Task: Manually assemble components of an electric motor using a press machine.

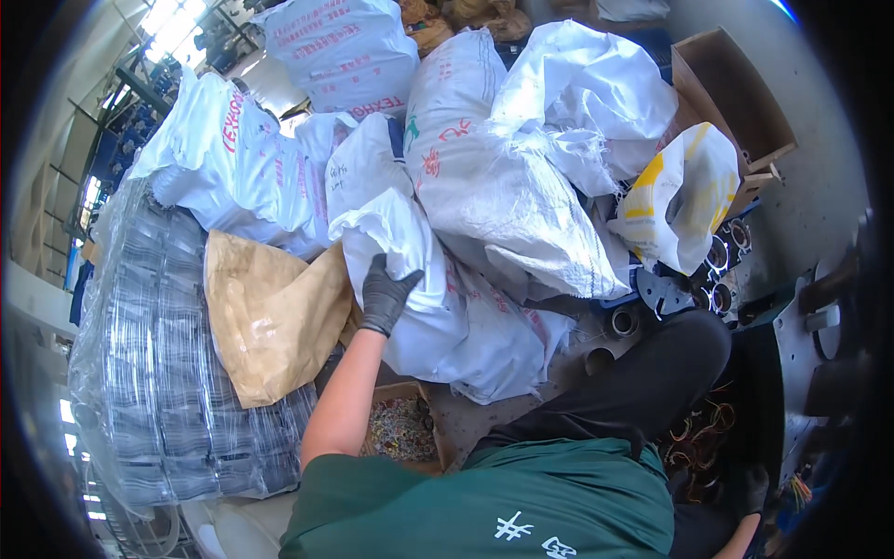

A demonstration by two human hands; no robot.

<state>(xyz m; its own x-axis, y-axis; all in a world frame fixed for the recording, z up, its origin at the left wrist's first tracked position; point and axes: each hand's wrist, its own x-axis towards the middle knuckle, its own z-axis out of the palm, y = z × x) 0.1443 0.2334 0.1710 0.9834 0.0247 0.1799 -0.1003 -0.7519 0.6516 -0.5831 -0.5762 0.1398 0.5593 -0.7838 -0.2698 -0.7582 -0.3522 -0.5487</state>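
Note:
My left hand, in a dark grey glove, reaches forward to a white woven sack in the middle. Its fingers are closed on the sack's crumpled upper part, with the thumb pointing right. At the lower right my right hand, also in a dark glove, hangs low beside a black container. Reddish wires lie next to that hand. Its fingers are dim and partly hidden, so I cannot see whether it holds anything. A brown paper bag rests left of my left forearm.
Large white sacks crowd the far side. Wrapped stacks of clear plastic trays stand left. A cardboard box of small multicoloured pieces sits below my left forearm. An open cardboard box and metal rings are at the right.

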